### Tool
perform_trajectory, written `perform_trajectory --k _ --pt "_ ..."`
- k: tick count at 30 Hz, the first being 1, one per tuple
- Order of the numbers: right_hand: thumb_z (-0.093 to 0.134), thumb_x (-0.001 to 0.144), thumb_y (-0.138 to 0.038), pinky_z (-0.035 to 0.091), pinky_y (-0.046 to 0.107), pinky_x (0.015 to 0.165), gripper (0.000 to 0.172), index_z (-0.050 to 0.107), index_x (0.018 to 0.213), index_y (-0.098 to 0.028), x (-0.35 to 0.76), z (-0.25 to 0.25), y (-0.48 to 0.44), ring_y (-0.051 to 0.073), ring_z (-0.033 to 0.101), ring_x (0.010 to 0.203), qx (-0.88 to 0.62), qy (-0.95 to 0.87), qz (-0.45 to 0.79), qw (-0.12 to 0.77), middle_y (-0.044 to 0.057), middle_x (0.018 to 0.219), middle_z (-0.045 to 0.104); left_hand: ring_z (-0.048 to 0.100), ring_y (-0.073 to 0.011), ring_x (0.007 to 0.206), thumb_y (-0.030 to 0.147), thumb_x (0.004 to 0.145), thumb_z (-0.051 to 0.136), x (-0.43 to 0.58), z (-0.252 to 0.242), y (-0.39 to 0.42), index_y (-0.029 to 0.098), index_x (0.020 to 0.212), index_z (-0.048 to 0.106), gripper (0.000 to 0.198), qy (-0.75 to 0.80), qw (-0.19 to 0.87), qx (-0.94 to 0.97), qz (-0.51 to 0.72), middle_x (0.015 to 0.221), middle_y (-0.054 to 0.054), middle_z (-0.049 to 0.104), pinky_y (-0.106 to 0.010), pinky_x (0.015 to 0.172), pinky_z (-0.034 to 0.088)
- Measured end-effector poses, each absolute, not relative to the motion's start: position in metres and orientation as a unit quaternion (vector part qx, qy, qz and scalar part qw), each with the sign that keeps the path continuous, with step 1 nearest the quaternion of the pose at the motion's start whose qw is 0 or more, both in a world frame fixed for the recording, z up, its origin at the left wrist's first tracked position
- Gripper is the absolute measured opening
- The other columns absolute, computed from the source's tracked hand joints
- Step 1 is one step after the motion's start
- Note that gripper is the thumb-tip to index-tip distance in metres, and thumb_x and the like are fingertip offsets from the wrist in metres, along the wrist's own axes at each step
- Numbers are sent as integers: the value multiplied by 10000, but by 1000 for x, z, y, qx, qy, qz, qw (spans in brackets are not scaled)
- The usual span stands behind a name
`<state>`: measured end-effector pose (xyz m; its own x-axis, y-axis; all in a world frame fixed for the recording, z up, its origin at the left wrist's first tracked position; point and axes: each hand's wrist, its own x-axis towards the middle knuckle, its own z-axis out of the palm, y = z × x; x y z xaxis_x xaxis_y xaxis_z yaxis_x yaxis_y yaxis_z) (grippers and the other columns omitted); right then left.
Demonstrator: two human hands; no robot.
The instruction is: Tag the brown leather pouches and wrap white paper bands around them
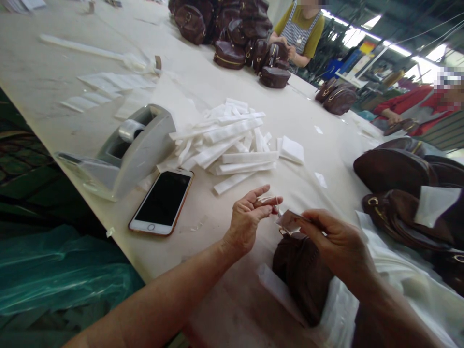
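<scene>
A dark brown leather bag [304, 275] lies at the table's near edge, with white wrapping around its lower part. Above it my right hand [335, 239] pinches a small brownish hang tag [291, 220] between thumb and fingers. A thin pale string [277, 205] runs from the tag to my left hand [246, 220], whose thumb and fingers close on it. Just below the tag, a metal ring [282, 232] shows on the bag. Where the string ends is too small to make out.
Left of my hands lie a phone [163, 202], a tape dispenser [141, 145] and a heap of white strips [232, 140]. More brown bags [398, 166] crowd the right; others [228, 29] are piled at the back. Two people [300, 31] work across the table.
</scene>
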<state>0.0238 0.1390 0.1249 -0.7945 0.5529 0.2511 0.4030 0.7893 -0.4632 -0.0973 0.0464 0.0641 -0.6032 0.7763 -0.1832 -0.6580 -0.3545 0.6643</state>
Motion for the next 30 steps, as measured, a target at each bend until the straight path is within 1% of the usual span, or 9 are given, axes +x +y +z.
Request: perform_trajectory --k 3,5,9,14,20,23,25,27,30 --pt "541 837 -325 469 208 530 184 620 707 -221 19 126 138 119 577 526 -243 -929 206 187 -18 610 628 671 -161 813 116 673 659 -97 65 45 126 1133 620 462 364 443 114 811 845 -63 722 -278 806 510" --pt "543 833 -297 475 206 543 167 625 710 -220 15 127 138 118 586 538 -233 -931 215 181 -12 627 638 675 -167 852 126 700 661 -96 66 43 145 1115 638 416 381 427 143 808 849 -50 721 -277 826 522" --pt "552 827 -250 486 199 570 127 648 750 -218 12 129 137 120 613 590 -218 -931 244 162 -1 687 668 677 -144 811 102 752 625 -94 64 40 182 1084 664 344 436 361 211 797 858 -26 708 -246 786 551" --pt "550 824 -228 498 208 605 121 665 786 -225 10 128 139 127 630 633 -222 -930 258 137 -5 725 685 654 -144 864 48 759 622 -94 61 38 232 1110 657 397 507 278 298 760 906 -17 683 -252 845 542" --pt "542 822 -211 494 204 606 141 681 796 -223 8 128 140 124 631 653 -207 -928 279 137 -6 735 680 631 -162 909 48 770 624 -95 60 37 286 1131 643 434 554 210 357 722 938 -20 671 -266 858 529" --pt "544 821 -216 491 207 613 135 670 775 -219 9 126 141 121 622 649 -201 -923 289 152 -9 718 669 628 -174 916 56 771 618 -96 58 37 258 1150 634 430 565 192 382 706 955 -31 681 -280 879 513" --pt "578 809 -244 483 216 602 97 649 749 -217 11 122 142 120 601 623 -210 -920 295 151 -17 685 651 629 -176 909 71 778 613 -96 57 38 230 1146 637 401 563 191 393 701 913 -31 694 -288 900 498" --pt "642 776 -289 471 222 572 80 620 751 -216 13 117 143 114 568 580 -229 -911 312 141 -31 647 617 637 -165 853 69 778 602 -96 55 38 219 1133 641 387 560 208 392 699 852 -18 699 -283 886 498" --pt "679 740 -372 471 226 532 206 578 830 -217 13 111 142 114 562 559 -262 -867 395 151 -41 648 587 632 -142 735 63 754 597 -96 55 39 218 1104 647 386 560 244 377 697 801 -3 690 -264 799 516"
